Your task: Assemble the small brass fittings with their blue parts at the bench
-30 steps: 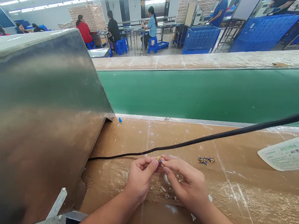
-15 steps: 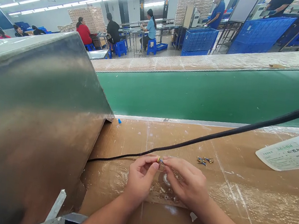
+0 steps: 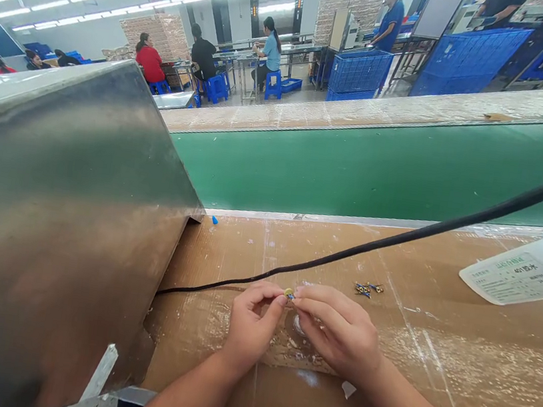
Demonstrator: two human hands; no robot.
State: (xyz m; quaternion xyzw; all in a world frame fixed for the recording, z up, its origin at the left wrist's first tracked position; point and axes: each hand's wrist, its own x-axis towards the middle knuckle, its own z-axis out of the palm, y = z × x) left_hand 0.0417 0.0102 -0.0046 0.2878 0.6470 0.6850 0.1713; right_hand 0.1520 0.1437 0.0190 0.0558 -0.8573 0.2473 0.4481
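My left hand (image 3: 251, 325) and my right hand (image 3: 342, 331) meet fingertip to fingertip over the cardboard-covered bench (image 3: 431, 361). Between them they pinch a tiny yellow and blue part (image 3: 288, 293). Both hands rest low on the cardboard. A few more small blue and brass parts (image 3: 367, 288) lie loose a short way to the right of my right hand. A small round white spot (image 3: 299, 325) shows on the cardboard just under my right fingers.
A black cable (image 3: 397, 241) runs across the bench from right to left. A large steel housing (image 3: 47, 219) fills the left. Behind runs a green conveyor belt (image 3: 382, 165). A white glue bottle (image 3: 525, 269) lies at right. Other people sit and stand at far tables.
Both hands stay together on the tiny part, with only slight finger shifts. The view has drifted a little, so the glue bottle shows more at the right.
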